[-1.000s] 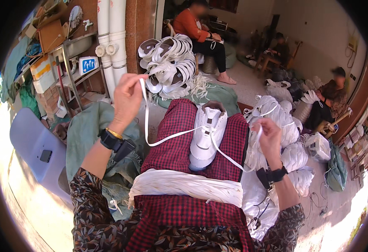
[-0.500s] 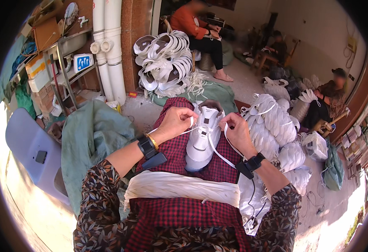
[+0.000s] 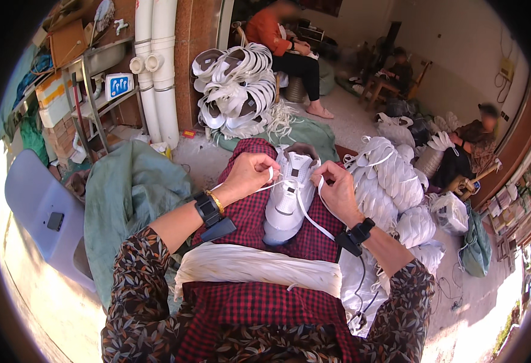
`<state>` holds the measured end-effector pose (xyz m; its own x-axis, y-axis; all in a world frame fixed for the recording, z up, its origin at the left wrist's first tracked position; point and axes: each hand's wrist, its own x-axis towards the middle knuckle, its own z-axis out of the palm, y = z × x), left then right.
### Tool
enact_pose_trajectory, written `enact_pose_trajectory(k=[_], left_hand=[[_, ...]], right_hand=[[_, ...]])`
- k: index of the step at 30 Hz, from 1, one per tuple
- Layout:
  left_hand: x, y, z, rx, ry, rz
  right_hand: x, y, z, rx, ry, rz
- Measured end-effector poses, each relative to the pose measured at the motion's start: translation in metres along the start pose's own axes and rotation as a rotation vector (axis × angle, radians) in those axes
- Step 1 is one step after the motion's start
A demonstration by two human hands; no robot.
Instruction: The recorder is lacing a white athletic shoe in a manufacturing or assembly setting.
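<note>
On my lap, over a red and black checked cloth [image 3: 241, 299], lies a white shoe upper [image 3: 285, 209] with its toe toward me and its dark-lined opening away. A white shoelace [image 3: 311, 219] crosses it and hangs in a loop at its right side. To the left of the upper, my left hand [image 3: 247, 178] pinches one part of the lace. My right hand [image 3: 337, 189], close against the right edge, pinches another part between thumb and fingers. A thick bundle of white laces [image 3: 256, 270] lies across my lap nearer to me.
White shoe uppers are piled at my right [image 3: 389, 187] and in a stack [image 3: 235, 91] ahead. A green cloth [image 3: 135, 209] and a grey-blue chair [image 3: 44, 209] stand left. Several people sit farther off, one in an orange top [image 3: 265, 30].
The view has shifted slightly. Both hands keep their pinch on the lace, with almost no change in their place beside the shoe upper.
</note>
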<state>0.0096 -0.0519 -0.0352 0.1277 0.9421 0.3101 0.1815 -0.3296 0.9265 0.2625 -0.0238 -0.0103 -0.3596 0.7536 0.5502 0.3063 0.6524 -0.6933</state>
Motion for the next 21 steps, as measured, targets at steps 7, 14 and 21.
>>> enact_pose_trajectory(k=[7, 14, 21], left_hand=[[-0.002, 0.002, 0.002, 0.049, 0.006, -0.001], [-0.001, 0.001, 0.007, 0.043, 0.094, 0.017], [0.002, -0.001, 0.017, 0.089, 0.235, 0.064]], right_hand=[[0.001, -0.005, -0.003, -0.132, -0.079, -0.056], [0.031, -0.003, -0.004, -0.071, -0.337, 0.343], [0.042, -0.019, -0.031, -0.319, -0.496, -0.03]])
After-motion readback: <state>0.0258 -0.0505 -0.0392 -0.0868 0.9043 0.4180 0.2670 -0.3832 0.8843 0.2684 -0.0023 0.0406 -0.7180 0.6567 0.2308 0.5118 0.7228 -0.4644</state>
